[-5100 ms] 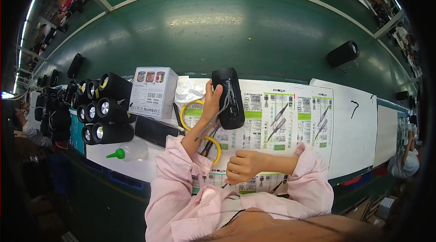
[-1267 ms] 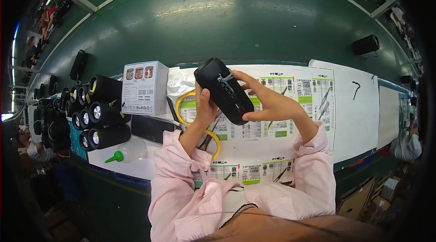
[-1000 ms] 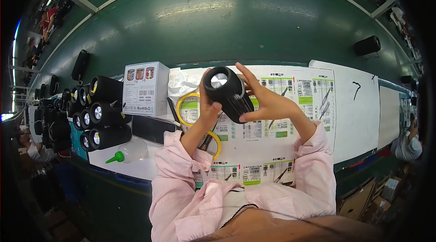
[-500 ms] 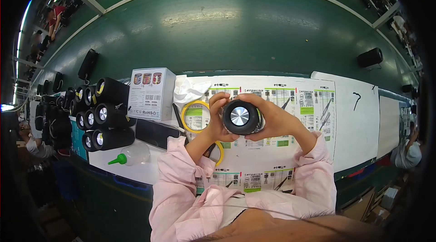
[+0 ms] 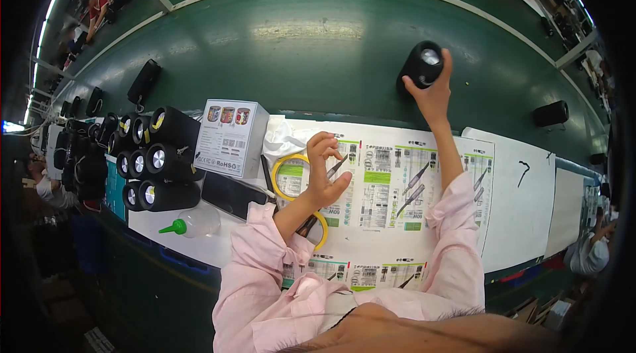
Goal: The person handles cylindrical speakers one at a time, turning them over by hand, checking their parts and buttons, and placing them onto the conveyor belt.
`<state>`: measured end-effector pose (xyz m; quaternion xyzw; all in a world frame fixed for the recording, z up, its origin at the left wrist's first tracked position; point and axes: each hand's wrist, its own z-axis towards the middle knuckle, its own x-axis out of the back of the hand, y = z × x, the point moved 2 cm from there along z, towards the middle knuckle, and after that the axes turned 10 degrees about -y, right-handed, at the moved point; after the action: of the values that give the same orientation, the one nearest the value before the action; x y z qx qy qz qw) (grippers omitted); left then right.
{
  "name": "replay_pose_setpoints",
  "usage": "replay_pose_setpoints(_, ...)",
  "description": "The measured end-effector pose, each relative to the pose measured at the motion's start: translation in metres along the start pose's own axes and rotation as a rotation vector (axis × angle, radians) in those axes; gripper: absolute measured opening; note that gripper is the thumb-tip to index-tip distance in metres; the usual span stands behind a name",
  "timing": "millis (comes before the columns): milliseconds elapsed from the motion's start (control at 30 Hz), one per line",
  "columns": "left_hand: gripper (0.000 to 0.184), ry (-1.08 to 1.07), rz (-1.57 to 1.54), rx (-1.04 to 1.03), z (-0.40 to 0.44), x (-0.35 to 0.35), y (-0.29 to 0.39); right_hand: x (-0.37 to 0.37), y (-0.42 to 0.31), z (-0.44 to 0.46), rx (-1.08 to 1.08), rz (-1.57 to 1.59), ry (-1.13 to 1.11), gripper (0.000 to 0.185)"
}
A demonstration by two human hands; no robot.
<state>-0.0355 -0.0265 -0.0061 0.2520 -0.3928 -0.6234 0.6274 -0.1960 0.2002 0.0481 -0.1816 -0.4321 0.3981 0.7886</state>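
My right hand [image 5: 434, 91] grips a black cylindrical speaker [image 5: 417, 71] with a silver disc on its end, out over the green conveyor belt [image 5: 305, 42]. Whether the speaker touches the belt I cannot tell. My left hand [image 5: 324, 174] is empty, its fingers curved and apart, above the printed sheets [image 5: 377, 187] on the work table. Beside my left wrist lie a yellow tape roll [image 5: 281, 177] and a second yellow ring [image 5: 320, 232], partly hidden by my sleeve.
Left of me, several black speakers [image 5: 173, 161] are stacked near a white printed box [image 5: 232, 138], a dark phone [image 5: 233, 195] and a clear bottle with a green nozzle [image 5: 199, 222]. Another speaker [image 5: 551, 113] lies on the belt at right. Co-workers sit around the edges.
My right hand has carried the speaker forward and right from above the printed sheets to over the belt. My left hand has let go of it and stays near the tape.
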Motion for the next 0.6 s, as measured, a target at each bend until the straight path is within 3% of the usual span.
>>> replay_pose_setpoints(67, 0.057, -0.021, -0.001, 0.036, 0.002, 0.000, 0.002, -0.002, 0.017, 0.000, -0.127, 0.104, 0.034, 0.092)
replay_pose_setpoints(200, 0.055, -0.057, -0.005, 0.097, 0.004, -0.003, 0.004, -0.005, 0.023, -0.008, 0.085, -0.118, 0.036, 0.094)
replay_pose_setpoints(333, 0.054, -0.099, -0.003, 0.110, 0.004, -0.003, 0.006, 0.003, 0.038, -0.008, -0.098, 0.055, -0.006, 0.101)
replay_pose_setpoints(467, 0.053, -0.105, 0.007, 0.117, 0.002, -0.003, 0.004, 0.008, 0.055, -0.012, 0.036, 0.026, -0.074, 0.109)
replay_pose_setpoints(600, 0.053, -0.104, -0.006, 0.123, 0.003, -0.003, 0.004, 0.003, 0.067, -0.019, -0.071, 0.089, -0.138, 0.109)
